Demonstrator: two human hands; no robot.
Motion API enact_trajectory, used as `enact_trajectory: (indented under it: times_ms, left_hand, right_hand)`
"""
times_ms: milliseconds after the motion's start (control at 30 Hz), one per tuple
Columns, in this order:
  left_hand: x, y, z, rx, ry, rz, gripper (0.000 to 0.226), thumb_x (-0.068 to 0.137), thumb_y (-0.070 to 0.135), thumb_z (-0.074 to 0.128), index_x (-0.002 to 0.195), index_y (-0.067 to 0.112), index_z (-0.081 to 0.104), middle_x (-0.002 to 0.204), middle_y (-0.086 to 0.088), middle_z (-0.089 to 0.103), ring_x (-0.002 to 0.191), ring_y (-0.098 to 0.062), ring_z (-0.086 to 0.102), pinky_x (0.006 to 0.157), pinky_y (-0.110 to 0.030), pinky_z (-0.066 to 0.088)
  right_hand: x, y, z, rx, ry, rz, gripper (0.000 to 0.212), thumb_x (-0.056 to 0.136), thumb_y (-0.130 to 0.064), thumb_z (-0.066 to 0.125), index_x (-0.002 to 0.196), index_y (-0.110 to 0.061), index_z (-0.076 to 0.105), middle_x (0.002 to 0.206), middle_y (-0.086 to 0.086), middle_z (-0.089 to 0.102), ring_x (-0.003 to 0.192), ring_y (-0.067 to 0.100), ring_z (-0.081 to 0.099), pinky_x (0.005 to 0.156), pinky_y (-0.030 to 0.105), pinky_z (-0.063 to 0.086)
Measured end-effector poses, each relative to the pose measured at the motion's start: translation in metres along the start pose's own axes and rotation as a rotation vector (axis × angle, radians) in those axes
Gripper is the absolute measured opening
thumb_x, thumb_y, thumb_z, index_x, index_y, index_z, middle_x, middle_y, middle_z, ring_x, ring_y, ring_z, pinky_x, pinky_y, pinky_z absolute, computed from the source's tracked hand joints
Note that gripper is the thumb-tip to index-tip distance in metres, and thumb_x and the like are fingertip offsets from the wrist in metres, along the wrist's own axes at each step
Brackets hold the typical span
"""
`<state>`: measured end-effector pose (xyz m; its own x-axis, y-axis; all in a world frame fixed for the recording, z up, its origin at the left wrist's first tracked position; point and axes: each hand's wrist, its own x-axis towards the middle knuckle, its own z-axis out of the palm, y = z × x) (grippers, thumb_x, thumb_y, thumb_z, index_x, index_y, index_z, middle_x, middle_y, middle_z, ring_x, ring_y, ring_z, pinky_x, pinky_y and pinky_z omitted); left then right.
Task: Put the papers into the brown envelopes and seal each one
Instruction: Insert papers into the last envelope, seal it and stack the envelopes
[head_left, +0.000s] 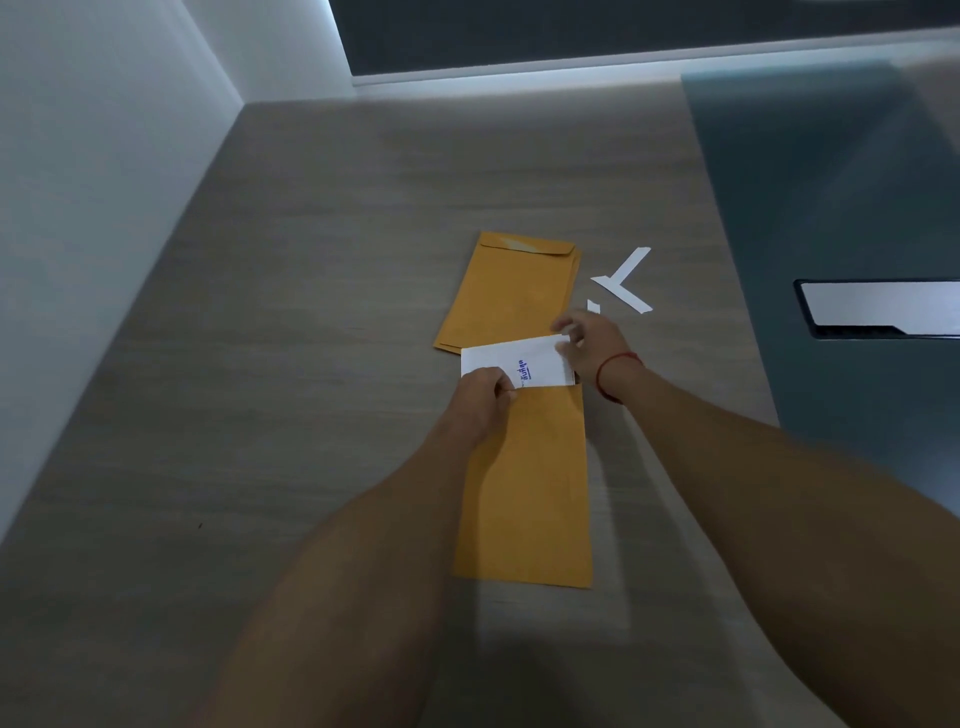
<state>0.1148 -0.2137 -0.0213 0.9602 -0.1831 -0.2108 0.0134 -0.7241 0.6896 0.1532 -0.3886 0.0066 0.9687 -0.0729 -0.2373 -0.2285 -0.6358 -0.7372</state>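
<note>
Centre frame, left hand (480, 389) pinching folded paper (519, 361) half inside brown envelope (524, 483), right hand (587, 343) loosely open at its corner: risks snagging, crumpling.

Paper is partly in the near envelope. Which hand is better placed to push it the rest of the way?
Probably the right hand: it sits at the paper's exposed far corner. The left hand pinches at the envelope's mouth.
</note>
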Motion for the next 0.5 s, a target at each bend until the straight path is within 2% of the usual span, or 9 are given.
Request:
enact_trajectory:
  times_ms: [67, 200, 333, 500]
  left_hand:
    - [0.001, 0.002, 0.0, -0.008, 0.015, -0.007, 0.009, 0.09, 0.001, 0.056, 0.082, 0.005, 0.061, 0.081, -0.006, 0.056, 0.076, -0.016, 0.049, 0.067, -0.022, 0.036]
    - [-0.002, -0.002, 0.004, -0.003, 0.02, -0.032, 0.011, 0.09, 0.002, 0.055, 0.087, -0.004, 0.064, 0.081, -0.006, 0.058, 0.076, -0.016, 0.051, 0.069, -0.025, 0.039]
    - [-0.008, -0.002, 0.01, -0.029, 0.016, -0.052, 0.01, 0.09, 0.003, 0.056, 0.083, 0.001, 0.062, 0.082, -0.007, 0.057, 0.077, -0.017, 0.05, 0.069, -0.025, 0.038]
    - [-0.008, 0.005, 0.01, -0.044, 0.036, -0.059, 0.012, 0.091, 0.004, 0.056, 0.09, -0.004, 0.065, 0.089, -0.017, 0.065, 0.078, -0.016, 0.052, 0.071, -0.026, 0.042]
  right_hand:
    - [-0.004, 0.004, 0.003, -0.053, -0.02, -0.006, 0.026, 0.09, -0.003, 0.05, 0.107, -0.011, 0.069, 0.098, 0.005, 0.061, 0.094, 0.023, 0.06, 0.085, 0.03, 0.049]
    - [-0.012, 0.014, 0.008, -0.18, -0.226, 0.021, 0.024, 0.087, -0.002, 0.056, 0.102, -0.009, 0.075, 0.112, 0.009, 0.069, 0.106, 0.023, 0.063, 0.089, 0.025, 0.048]
    - [-0.013, 0.009, 0.006, -0.215, -0.308, 0.011, 0.027, 0.087, -0.001, 0.055, 0.105, -0.007, 0.074, 0.118, 0.008, 0.068, 0.111, 0.023, 0.062, 0.093, 0.027, 0.047]
    - [-0.009, 0.01, 0.006, -0.332, -0.362, -0.016, 0.037, 0.09, 0.009, 0.048, 0.113, -0.009, 0.071, 0.125, 0.012, 0.063, 0.113, 0.027, 0.06, 0.1, 0.029, 0.046]
